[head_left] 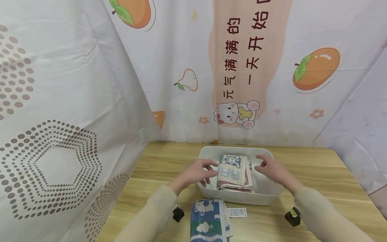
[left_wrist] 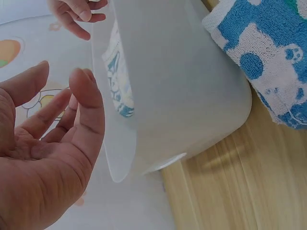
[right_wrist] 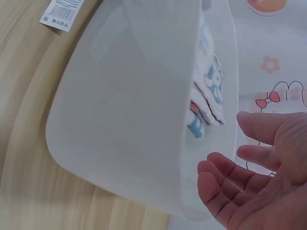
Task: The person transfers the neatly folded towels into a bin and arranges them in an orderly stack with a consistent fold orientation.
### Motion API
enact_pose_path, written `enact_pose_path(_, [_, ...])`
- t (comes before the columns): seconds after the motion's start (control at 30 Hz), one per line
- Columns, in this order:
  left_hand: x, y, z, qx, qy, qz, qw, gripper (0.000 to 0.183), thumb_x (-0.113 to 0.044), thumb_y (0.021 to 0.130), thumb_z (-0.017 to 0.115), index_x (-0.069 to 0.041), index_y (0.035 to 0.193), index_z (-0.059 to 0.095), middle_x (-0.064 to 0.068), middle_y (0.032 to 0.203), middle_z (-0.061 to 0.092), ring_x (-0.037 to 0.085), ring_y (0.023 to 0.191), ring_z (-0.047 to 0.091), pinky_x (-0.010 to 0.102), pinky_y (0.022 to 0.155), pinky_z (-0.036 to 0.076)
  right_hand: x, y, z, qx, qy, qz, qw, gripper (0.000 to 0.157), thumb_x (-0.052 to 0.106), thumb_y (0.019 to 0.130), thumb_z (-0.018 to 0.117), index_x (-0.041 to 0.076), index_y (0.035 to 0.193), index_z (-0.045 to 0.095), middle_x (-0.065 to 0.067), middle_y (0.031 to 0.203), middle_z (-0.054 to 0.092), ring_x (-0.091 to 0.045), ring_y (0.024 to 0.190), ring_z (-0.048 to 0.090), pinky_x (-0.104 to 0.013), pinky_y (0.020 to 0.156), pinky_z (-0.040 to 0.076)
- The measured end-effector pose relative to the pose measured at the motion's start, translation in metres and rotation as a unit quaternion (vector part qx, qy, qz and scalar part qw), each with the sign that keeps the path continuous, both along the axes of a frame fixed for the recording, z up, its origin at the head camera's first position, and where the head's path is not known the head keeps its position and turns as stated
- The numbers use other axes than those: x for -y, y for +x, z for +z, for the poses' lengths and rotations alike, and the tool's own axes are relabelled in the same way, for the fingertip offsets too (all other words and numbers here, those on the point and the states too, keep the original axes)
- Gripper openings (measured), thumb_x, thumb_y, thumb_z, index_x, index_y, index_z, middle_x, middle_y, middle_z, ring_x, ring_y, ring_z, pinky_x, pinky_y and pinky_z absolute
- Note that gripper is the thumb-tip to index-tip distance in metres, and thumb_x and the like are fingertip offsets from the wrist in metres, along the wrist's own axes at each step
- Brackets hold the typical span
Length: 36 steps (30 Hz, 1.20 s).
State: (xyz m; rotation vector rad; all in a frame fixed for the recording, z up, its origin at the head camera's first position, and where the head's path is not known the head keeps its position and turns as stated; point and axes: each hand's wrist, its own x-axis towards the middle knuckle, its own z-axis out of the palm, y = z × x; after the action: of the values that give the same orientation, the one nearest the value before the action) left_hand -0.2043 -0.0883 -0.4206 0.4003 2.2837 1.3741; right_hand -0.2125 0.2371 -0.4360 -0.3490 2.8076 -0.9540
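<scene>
A white plastic bin (head_left: 266,198) stands on the table with folded towels (head_left: 232,171) stacked inside; the top one is cream with a blue bear pattern. My left hand (head_left: 200,172) hovers over the bin's left side, its fingers loosely bent and holding nothing. On the other side, my right hand (head_left: 273,169) hangs over the bin's right part, fingers relaxed and apart from the towels. In front of the bin lies a folded blue and white towel (head_left: 207,220), which also shows at the upper right of the left wrist view.
A white paper tag (head_left: 237,212) with a barcode pokes out beside the blue towel, close to the bin's front wall. The wooden table (head_left: 314,168) ends at a printed curtain (head_left: 181,50) behind, and another patterned curtain (head_left: 60,101) hangs at the left.
</scene>
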Motion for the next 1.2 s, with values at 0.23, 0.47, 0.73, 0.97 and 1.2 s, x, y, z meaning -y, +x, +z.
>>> enact_pose_path(0.23, [0.017, 0.009, 0.005, 0.032, 0.006, -0.01, 0.9994, 0.03, -0.026, 0.096, 0.073, -0.015, 0.124, 0.07, 0.014, 0.1, 0.065, 0.023, 0.067, 0.067, 0.046, 0.064, 0.062, -0.014, -0.001, 0.005, 0.001, 0.007, -0.014, 1.0, 0.056, 0.022, 0.098, 0.065, -0.012, 0.14, 0.05, -0.016, 0.096, 0.068, -0.024, 0.082, 0.062, -0.04, 0.07, 0.053])
enact_pose_path(0.47, [0.034, 0.019, 0.003, 0.051, -0.005, -0.029, 0.9983, 0.022, -0.025, 0.095, 0.074, -0.019, 0.116, 0.073, 0.021, 0.096, 0.067, 0.022, 0.06, 0.065, 0.037, 0.056, 0.06, -0.03, -0.002, 0.008, -0.007, 0.008, -0.029, 1.0, 0.053, 0.024, 0.1, 0.064, -0.011, 0.138, 0.052, -0.016, 0.095, 0.067, -0.023, 0.078, 0.061, -0.038, 0.066, 0.05])
enact_pose_path(0.73, [0.05, 0.028, -0.006, 0.087, 0.002, -0.061, 0.9943, 0.019, -0.024, 0.094, 0.075, -0.015, 0.11, 0.071, 0.016, 0.089, 0.067, 0.02, 0.062, 0.065, 0.037, 0.053, 0.059, -0.041, 0.001, 0.005, 0.015, -0.025, -0.048, 0.998, 0.053, 0.019, 0.101, 0.06, -0.012, 0.142, 0.046, -0.015, 0.089, 0.062, -0.023, 0.067, 0.06, -0.034, 0.057, 0.053])
enact_pose_path(0.97, [0.063, 0.032, -0.017, 0.096, -0.015, -0.069, 0.9929, 0.025, -0.023, 0.094, 0.075, -0.007, 0.113, 0.072, 0.015, 0.09, 0.071, 0.022, 0.067, 0.066, 0.043, 0.057, 0.061, -0.045, 0.002, -0.002, 0.037, -0.057, -0.056, 0.996, 0.058, 0.013, 0.101, 0.057, -0.015, 0.147, 0.035, -0.018, 0.088, 0.062, -0.023, 0.063, 0.061, -0.038, 0.057, 0.058])
enact_pose_path(1.2, [0.072, 0.035, -0.029, 0.087, -0.041, -0.066, 0.9931, 0.021, -0.019, 0.094, 0.075, -0.005, 0.109, 0.073, 0.01, 0.085, 0.069, 0.02, 0.066, 0.064, 0.041, 0.055, 0.06, -0.05, 0.003, -0.009, 0.041, -0.077, -0.051, 0.995, 0.052, 0.004, 0.1, 0.051, -0.015, 0.146, 0.036, -0.021, 0.094, 0.067, -0.021, 0.062, 0.063, -0.039, 0.058, 0.059])
